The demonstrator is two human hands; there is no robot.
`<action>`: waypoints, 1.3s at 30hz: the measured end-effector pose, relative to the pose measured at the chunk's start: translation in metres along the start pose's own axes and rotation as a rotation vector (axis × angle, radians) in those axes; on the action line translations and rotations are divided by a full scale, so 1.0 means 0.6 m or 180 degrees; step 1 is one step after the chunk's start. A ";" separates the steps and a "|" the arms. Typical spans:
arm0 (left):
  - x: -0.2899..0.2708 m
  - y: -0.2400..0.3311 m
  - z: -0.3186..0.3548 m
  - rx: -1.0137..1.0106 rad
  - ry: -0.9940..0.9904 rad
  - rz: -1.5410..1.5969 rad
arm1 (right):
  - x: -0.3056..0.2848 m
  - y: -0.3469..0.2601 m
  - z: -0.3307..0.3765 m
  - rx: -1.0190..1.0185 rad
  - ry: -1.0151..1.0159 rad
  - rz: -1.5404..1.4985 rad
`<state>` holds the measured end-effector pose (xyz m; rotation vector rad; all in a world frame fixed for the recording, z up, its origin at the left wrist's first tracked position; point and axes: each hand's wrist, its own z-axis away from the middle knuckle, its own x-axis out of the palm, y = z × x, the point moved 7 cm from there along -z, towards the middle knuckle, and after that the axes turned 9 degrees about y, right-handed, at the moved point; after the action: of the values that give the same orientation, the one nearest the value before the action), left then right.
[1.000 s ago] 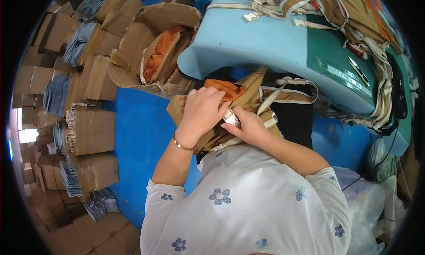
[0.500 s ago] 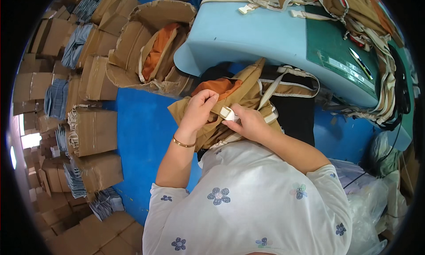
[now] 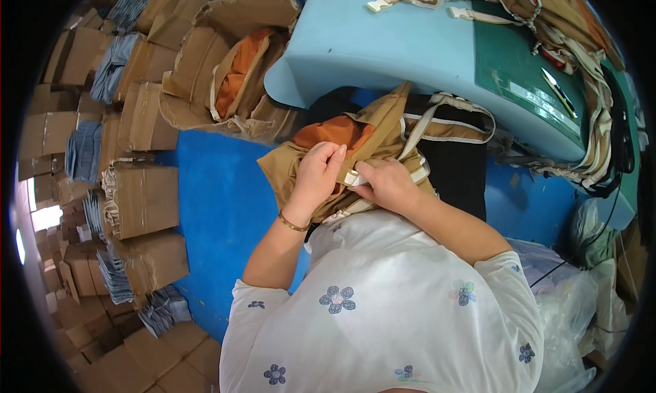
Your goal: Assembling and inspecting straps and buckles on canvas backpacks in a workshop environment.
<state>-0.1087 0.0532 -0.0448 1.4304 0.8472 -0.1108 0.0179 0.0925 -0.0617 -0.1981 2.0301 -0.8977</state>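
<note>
A tan fabric bag (image 3: 383, 130) with an orange lining and cream webbing straps lies bunched in my lap, below the edge of a light blue table (image 3: 383, 48). My left hand (image 3: 318, 178), with a thin bracelet at the wrist, grips the tan fabric at the bag's left side. My right hand (image 3: 386, 185) pinches a cream strap with a small white buckle (image 3: 355, 178) against the bag. Both hands touch each other over the bag's middle.
An open cardboard box (image 3: 229, 72) holding tan and orange bags sits to the left of the table. Stacks of cardboard boxes (image 3: 140, 198) and grey bundles line the left on a blue floor (image 3: 219, 208). More straps and bags pile on a green cutting mat (image 3: 526, 72). Plastic bags (image 3: 581, 311) lie right.
The bag and both hands have shifted slightly lower in view. My left hand has slid from the orange lining onto the tan fabric beside the buckle.
</note>
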 end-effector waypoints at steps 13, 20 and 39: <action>0.010 0.016 0.023 0.0079 0.0266 0.0042 | -0.013 0.014 0.006 -0.0079 -0.0436 -0.0191; 0.033 0.048 0.045 0.0732 0.0559 -0.0444 | 0.036 0.083 0.040 0.2040 -0.0746 -0.2797; 0.038 0.051 0.052 0.0660 0.0637 -0.0444 | 0.010 0.080 0.041 0.1935 -0.0327 -0.2605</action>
<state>-0.0616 0.0404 -0.0356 1.5937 1.1265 -0.1672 0.0426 0.1121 -0.1059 -0.7390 1.4681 -1.9096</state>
